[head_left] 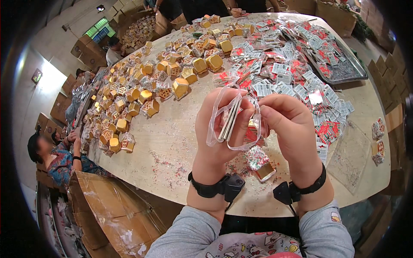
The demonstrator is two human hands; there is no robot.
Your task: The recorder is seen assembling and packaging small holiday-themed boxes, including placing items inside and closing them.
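Observation:
My left hand (209,135) is closed around a small stack of thin cards (230,119), seen edge-on, and around one side of a clear plastic bag (211,134). The bag's mouth loops loosely about the stack. Thumb and fingers of my right hand (292,124) pinch the bag's other side; its lower part is partly hidden by my hands. Just below them, a small house-shaped ornament (261,165) with a white-and-red sprinkled roof and gold sides lies on the table. Beyond my right hand spreads a heap of red and white cards (284,77).
Many wrapped gold ornaments (172,71) cover the table's left and far side. A metal tray (344,77) stands at the far right, and a clear plastic sheet (350,159) lies nearer. Two ornaments (378,139) sit by the right edge. A person (64,157) works at left, beside an open carton (116,210).

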